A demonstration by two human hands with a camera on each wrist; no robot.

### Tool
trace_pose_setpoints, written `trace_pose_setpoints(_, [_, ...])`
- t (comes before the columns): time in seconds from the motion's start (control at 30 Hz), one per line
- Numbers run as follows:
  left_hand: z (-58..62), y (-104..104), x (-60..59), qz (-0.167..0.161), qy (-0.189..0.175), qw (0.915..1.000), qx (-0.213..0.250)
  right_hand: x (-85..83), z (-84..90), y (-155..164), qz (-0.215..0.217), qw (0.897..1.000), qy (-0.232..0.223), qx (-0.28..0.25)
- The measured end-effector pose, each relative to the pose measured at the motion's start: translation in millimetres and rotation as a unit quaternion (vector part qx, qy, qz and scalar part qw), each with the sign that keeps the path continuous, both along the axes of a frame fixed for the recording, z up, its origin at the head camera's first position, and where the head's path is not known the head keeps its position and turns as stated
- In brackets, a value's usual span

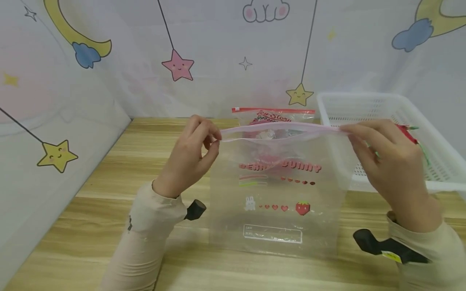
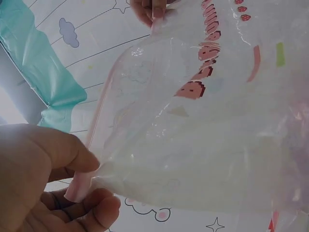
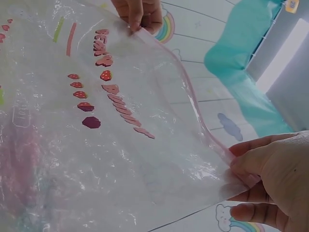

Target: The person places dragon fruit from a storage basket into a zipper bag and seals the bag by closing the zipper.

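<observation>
The clear plastic zip bag printed with red berries and a white bunny (image 1: 276,194) stands upright over the near middle of the wooden table (image 1: 91,210), stretched between both hands. The left hand (image 1: 189,155) pinches its pink zip strip (image 1: 280,128) at the left end; the right hand (image 1: 391,165) pinches the right end. The strip looks pressed together along most of its length, so sealing seems nearly done. Farther back stand a second, red-topped bag (image 1: 273,115) and, right, a white plastic basket (image 1: 367,105).

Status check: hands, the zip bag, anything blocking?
Left hand and right hand each pinch an end of the clear zip bag, held upright. White basket close right; second bag behind.
</observation>
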State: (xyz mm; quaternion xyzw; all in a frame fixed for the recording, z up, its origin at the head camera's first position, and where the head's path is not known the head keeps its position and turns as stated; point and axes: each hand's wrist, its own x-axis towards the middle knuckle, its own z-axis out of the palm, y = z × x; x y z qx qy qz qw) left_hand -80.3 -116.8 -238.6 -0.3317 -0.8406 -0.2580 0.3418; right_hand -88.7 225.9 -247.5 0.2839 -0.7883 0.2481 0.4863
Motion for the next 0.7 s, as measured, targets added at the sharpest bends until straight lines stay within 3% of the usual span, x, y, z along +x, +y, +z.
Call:
trace_pose_setpoints(0.27, [-2.4,4.5,-0.6,-0.026,-0.025,0.9994,0.004,-0.9,-2.7,-3.7,0.007,0.999,-0.028,0.026])
trace_pose_setpoints(0.37, [-5.2,6.5,-3.0,-0.041,-0.028,0.9988,0.001,-1.8,-3.8,-4.0,0.004,0.997,-0.037,0.061])
trace_pose_setpoints(0.53, [-8.8,9.9,-5.9,-0.053,-0.016,0.9984,-0.007,-4.1,-5.7,-5.9,-0.002,0.993,-0.044,0.11])
trace_pose_setpoints(0.7, [-11.3,12.5,-5.9,-0.05,-0.007,0.9986,-0.013,-5.6,-7.8,-9.3,0.003,0.991,-0.047,0.123])
